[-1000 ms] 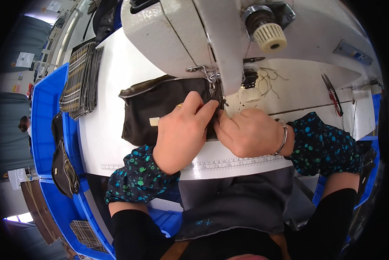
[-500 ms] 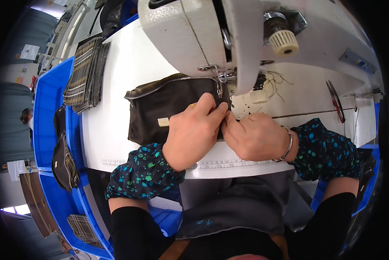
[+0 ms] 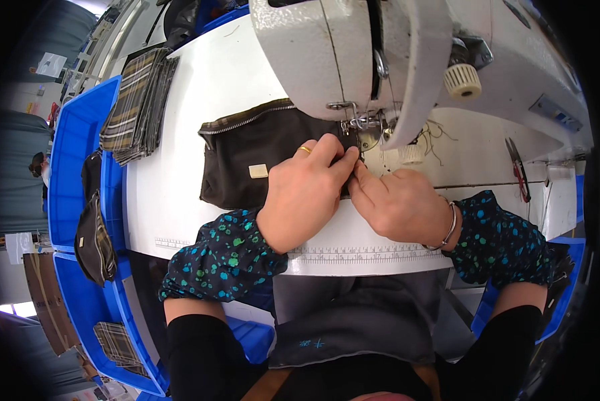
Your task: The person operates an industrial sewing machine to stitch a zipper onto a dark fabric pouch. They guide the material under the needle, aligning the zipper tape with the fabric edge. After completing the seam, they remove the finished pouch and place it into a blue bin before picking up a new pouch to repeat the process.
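Observation:
A dark brown zippered pouch (image 3: 236, 157) lies flat on the white sewing table, its silver zipper along the far edge and a small cream label on its face. Its right edge reaches under the presser foot of the white sewing machine (image 3: 326, 57). My left hand (image 3: 308, 187) presses on the pouch near that edge, its thumb and forefinger pinching the fabric. Beside it, my right hand (image 3: 397, 200) is closed on the same edge, fingertips nearly touching the left ones. The fabric between the fingers is mostly hidden.
Stacked plaid fabric pieces (image 3: 136, 100) sit at the table's left edge by blue bins (image 3: 79, 180). Another dark pouch (image 3: 96, 247) hangs over a bin's rim. Red-handled scissors (image 3: 518, 170) lie at right, loose threads near the machine. A ruler strip (image 3: 353, 256) runs along the front edge.
The pouch's zipper end has gone in under the presser foot. In the picture, the machine sits farther right and the pouch slightly higher; both hands keep their hold.

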Action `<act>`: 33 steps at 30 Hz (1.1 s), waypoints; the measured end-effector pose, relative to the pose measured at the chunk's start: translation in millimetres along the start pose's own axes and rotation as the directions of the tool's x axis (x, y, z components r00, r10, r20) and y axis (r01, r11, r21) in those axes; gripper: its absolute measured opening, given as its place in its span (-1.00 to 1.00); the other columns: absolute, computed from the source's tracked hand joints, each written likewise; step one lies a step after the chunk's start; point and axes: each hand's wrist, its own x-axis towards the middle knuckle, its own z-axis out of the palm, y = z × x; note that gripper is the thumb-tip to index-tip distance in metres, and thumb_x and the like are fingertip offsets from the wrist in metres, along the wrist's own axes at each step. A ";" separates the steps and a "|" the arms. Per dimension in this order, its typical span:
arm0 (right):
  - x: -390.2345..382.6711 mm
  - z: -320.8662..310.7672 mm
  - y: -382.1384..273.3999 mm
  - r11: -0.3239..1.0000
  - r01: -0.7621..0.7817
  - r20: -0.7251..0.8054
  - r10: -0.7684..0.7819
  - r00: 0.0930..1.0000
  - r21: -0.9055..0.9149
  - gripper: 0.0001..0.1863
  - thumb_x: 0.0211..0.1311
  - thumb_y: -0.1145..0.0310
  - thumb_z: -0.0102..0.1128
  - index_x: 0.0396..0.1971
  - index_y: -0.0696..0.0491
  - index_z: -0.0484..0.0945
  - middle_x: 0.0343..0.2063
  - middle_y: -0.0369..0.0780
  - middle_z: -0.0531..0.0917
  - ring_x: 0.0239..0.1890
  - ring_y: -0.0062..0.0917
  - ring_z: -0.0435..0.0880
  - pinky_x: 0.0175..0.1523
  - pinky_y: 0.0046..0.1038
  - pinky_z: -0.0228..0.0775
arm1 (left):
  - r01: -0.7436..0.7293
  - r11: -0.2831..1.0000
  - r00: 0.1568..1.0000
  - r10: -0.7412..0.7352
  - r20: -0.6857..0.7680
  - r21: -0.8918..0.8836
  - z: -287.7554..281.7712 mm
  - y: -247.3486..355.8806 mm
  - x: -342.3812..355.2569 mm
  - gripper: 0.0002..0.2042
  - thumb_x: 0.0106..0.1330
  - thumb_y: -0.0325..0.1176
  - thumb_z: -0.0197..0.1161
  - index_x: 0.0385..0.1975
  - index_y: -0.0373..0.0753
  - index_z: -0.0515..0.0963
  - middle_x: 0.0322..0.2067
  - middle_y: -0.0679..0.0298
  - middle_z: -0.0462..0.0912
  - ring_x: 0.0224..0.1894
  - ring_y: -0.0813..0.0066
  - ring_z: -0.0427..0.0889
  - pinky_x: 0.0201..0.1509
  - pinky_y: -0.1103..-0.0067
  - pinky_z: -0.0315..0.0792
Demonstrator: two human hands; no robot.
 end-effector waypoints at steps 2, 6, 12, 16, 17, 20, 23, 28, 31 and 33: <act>0.9 -0.9 0.1 1.000 0.001 -0.003 -0.001 1.000 0.001 -0.67 0.05 0.37 0.27 -0.23 0.26 0.72 -0.23 0.07 0.79 -0.62 -0.57 0.63 -0.53 -0.53 0.41 | -0.021 1.000 1.000 0.020 0.005 0.014 0.1 -0.4 -0.8 -0.69 0.17 -0.43 0.33 -0.06 -0.22 0.73 -0.28 0.32 0.51 -0.22 0.38 0.64 -0.38 0.50 0.57; 0.8 -0.4 -0.1 1.000 0.003 0.002 -0.003 1.000 -0.005 -0.68 0.05 0.37 0.26 -0.24 0.26 0.72 -0.23 0.07 0.79 -0.63 -0.58 0.61 -0.54 -0.52 0.40 | -0.065 0.998 0.998 0.065 -0.009 0.018 2.6 -1.3 -0.1 -0.70 0.16 -0.42 0.32 -0.10 -0.29 0.71 -0.31 0.30 0.49 -0.23 0.39 0.63 -0.36 0.50 0.56; 0.8 -0.4 0.2 1.000 -0.007 0.013 0.007 1.000 -0.011 -0.72 0.08 0.40 0.25 -0.25 0.26 0.72 -0.21 0.10 0.78 -0.63 -0.55 0.62 -0.54 -0.50 0.41 | -0.078 0.997 0.997 0.078 -0.002 0.026 3.2 -0.1 1.4 -0.67 0.15 -0.38 0.32 -0.08 -0.32 0.69 -0.31 0.29 0.49 -0.21 0.37 0.61 -0.30 0.48 0.53; 3.8 -0.8 3.3 1.000 -0.015 -0.012 0.015 1.000 0.002 -0.74 0.09 0.41 0.26 -0.28 0.26 0.72 -0.19 0.13 0.78 -0.61 -0.52 0.66 -0.51 -0.48 0.46 | -0.092 0.994 0.996 0.093 -0.015 0.055 6.1 -4.0 3.9 -0.65 0.16 -0.36 0.31 -0.05 -0.32 0.69 -0.30 0.30 0.49 -0.17 0.35 0.58 -0.22 0.46 0.49; 3.7 -0.4 3.3 1.000 -0.021 -0.014 0.021 1.000 0.008 -0.74 0.09 0.41 0.26 -0.28 0.26 0.72 -0.18 0.14 0.78 -0.61 -0.51 0.67 -0.51 -0.48 0.47 | -0.088 0.995 0.996 0.088 -0.013 0.056 6.1 -4.3 3.9 -0.65 0.16 -0.35 0.30 -0.05 -0.31 0.69 -0.30 0.30 0.50 -0.17 0.34 0.58 -0.19 0.45 0.48; 3.6 0.8 2.1 0.999 -0.032 -0.012 0.033 0.999 0.025 -0.75 0.09 0.41 0.26 -0.29 0.26 0.71 -0.17 0.15 0.78 -0.60 -0.51 0.68 -0.51 -0.48 0.48 | -0.070 0.995 0.998 0.070 -0.002 0.074 2.5 -3.7 1.9 -0.66 0.17 -0.35 0.30 -0.05 -0.28 0.70 -0.29 0.32 0.52 -0.15 0.34 0.56 -0.07 0.40 0.46; -0.8 -1.0 -0.8 0.999 -0.042 0.034 0.042 0.999 0.018 -0.74 0.08 0.40 0.27 -0.28 0.26 0.71 -0.17 0.15 0.78 -0.62 -0.53 0.67 -0.52 -0.49 0.48 | -0.073 0.992 0.997 0.074 -0.001 0.105 -2.0 -4.1 -1.8 -0.67 0.18 -0.35 0.29 -0.05 -0.24 0.71 -0.29 0.34 0.58 -0.11 0.34 0.58 0.09 0.34 0.45; -2.7 -7.8 -6.0 0.999 -0.008 0.024 0.006 1.000 0.054 -0.72 0.05 0.40 0.28 -0.27 0.26 0.72 -0.16 0.14 0.78 -0.64 -0.56 0.65 -0.53 -0.49 0.49 | -0.103 0.980 0.994 0.105 -0.001 0.169 -16.0 1.9 -9.5 -0.74 0.16 -0.38 0.30 -0.15 -0.20 0.73 -0.30 0.37 0.62 -0.04 0.34 0.59 0.34 0.20 0.39; -2.3 -10.4 -8.6 0.998 0.004 0.025 -0.005 1.000 0.066 -0.71 0.04 0.40 0.28 -0.26 0.27 0.72 -0.16 0.14 0.78 -0.64 -0.55 0.65 -0.54 -0.50 0.48 | -0.174 0.969 0.981 0.186 -0.055 0.174 -14.5 2.3 -8.4 -0.76 0.15 -0.38 0.29 -0.18 -0.21 0.74 -0.29 0.35 0.60 -0.03 0.34 0.58 0.39 0.14 0.37; -3.1 -9.8 -10.4 0.996 0.007 0.017 -0.008 1.000 0.088 -0.71 0.04 0.40 0.27 -0.26 0.27 0.72 -0.16 0.13 0.78 -0.64 -0.55 0.64 -0.55 -0.50 0.47 | -0.204 0.969 0.975 0.213 -0.057 0.136 -12.5 1.0 -7.6 -0.76 0.15 -0.38 0.29 -0.19 -0.22 0.74 -0.29 0.34 0.59 -0.02 0.33 0.58 0.40 0.12 0.37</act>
